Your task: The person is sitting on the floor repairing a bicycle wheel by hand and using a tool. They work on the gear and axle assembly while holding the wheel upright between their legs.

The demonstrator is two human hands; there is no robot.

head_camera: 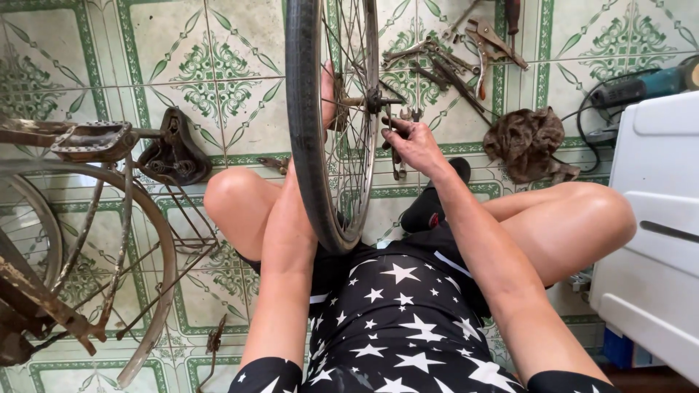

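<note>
A bicycle wheel (306, 124) with a black tyre and thin spokes stands upright between my knees. My left hand (328, 94) reaches behind the wheel and is mostly hidden by the tyre; its fingers rest at the hub (357, 102). My right hand (409, 138) sits on the near side of the hub, fingers closed on a small metal wrench (397, 156) that hangs down from the axle end.
A rusty bicycle frame with mudguard (145, 240) and saddle (175, 153) lies at left. Pliers and wrenches (466, 51) lie on the patterned tile floor at the top. A brown rag (528, 142), a power drill (641, 87) and a white cabinet (655, 218) are at right.
</note>
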